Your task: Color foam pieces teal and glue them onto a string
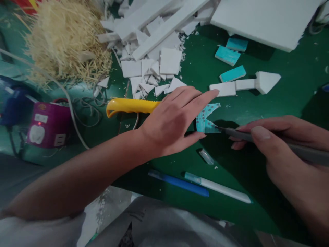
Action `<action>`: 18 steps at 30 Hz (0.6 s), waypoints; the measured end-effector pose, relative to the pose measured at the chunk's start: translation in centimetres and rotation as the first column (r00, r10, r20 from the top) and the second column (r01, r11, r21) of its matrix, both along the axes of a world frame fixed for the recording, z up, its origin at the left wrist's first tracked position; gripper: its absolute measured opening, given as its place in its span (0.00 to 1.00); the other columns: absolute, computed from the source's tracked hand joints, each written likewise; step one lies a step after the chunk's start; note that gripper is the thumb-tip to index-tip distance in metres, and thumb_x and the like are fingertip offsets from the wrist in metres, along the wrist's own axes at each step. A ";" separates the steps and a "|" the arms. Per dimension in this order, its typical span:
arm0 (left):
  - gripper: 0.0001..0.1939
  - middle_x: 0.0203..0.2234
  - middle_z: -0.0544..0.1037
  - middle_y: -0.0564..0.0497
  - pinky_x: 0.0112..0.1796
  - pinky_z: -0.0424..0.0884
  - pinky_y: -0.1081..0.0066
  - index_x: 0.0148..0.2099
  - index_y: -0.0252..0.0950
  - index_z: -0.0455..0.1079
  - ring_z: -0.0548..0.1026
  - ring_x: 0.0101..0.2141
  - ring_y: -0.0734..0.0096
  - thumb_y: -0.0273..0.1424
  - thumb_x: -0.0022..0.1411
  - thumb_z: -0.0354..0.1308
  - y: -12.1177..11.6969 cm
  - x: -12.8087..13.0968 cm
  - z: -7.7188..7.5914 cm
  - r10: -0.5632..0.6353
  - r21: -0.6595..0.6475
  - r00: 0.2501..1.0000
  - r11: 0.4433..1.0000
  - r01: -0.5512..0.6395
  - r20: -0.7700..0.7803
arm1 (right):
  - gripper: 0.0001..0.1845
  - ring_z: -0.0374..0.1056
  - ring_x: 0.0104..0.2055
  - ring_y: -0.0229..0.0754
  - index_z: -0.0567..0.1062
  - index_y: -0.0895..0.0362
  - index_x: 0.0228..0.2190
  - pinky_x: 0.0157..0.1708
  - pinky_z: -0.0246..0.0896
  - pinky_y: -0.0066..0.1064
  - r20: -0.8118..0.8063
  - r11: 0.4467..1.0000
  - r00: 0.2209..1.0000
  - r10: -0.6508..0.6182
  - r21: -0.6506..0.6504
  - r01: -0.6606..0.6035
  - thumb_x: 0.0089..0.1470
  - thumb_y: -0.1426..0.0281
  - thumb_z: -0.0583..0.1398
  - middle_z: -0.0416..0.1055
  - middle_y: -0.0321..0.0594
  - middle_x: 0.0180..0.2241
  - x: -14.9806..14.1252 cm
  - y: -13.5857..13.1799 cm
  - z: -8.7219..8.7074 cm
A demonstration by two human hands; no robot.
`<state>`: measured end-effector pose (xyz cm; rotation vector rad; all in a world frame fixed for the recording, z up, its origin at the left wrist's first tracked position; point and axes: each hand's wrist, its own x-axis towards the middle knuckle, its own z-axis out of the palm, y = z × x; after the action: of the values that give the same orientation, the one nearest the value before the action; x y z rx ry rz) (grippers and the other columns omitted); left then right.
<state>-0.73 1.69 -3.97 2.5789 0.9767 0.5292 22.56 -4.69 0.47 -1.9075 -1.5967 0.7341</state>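
A light-blue piece with dark dots and a notched, tail-like end (205,118) lies on the green table. My left hand (174,120) reaches over it, index finger along its far side and thumb against its near edge, steadying it; the palm hides its left part. In my right hand (280,144) is a slim dark-grey pen (240,133), pinched between thumb and fingers. Its tip meets the lower right point of the dotted piece. Partly beneath my left hand lies a yellow cutter knife (133,105). Near my left thumb rests a small clear cap (206,156).
A blue pen (182,183) and a white pen (223,188) lie near the front edge. Beyond are white foam scraps (171,61), a foam sheet (267,20), blue blocks (227,55) and a white arrow-shaped foam piece (245,84). Straw (69,37) and a purple power adapter (50,125) sit left.
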 end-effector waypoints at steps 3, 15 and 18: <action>0.32 0.58 0.75 0.41 0.63 0.68 0.49 0.72 0.35 0.58 0.72 0.60 0.52 0.34 0.70 0.58 0.0 0.0 0.0 0.008 -0.014 1.000 1.000 -0.008 -0.007 | 0.07 0.75 0.26 0.41 0.82 0.41 0.32 0.28 0.74 0.35 -0.025 1.000 1.000 0.011 -0.019 -0.012 0.61 0.57 0.65 0.81 0.34 0.29 0.1 -0.1 0.3; 0.31 0.58 0.74 0.40 0.63 0.68 0.49 0.71 0.35 0.58 0.72 0.60 0.51 0.34 0.70 0.58 0.0 0.0 0.0 0.007 -0.011 1.000 1.000 -0.007 0.000 | 0.07 0.75 0.27 0.40 0.82 0.42 0.31 0.28 0.73 0.34 -0.026 0.999 0.999 0.024 -0.029 -0.025 0.61 0.58 0.65 0.80 0.33 0.28 0.0 0.0 0.0; 0.31 0.58 0.74 0.39 0.63 0.68 0.51 0.71 0.33 0.58 0.72 0.60 0.52 0.34 0.70 0.57 0.0 -0.1 0.0 0.003 -0.001 1.000 1.000 -0.003 0.003 | 0.06 0.74 0.27 0.41 0.82 0.41 0.31 0.28 0.72 0.35 -0.036 0.999 0.999 0.012 -0.032 -0.013 0.60 0.59 0.66 0.80 0.32 0.28 -0.1 -0.1 0.0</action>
<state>-0.78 1.67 -3.94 2.5748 0.9801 0.5332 22.44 -4.76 0.43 -1.8980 -1.5852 0.7990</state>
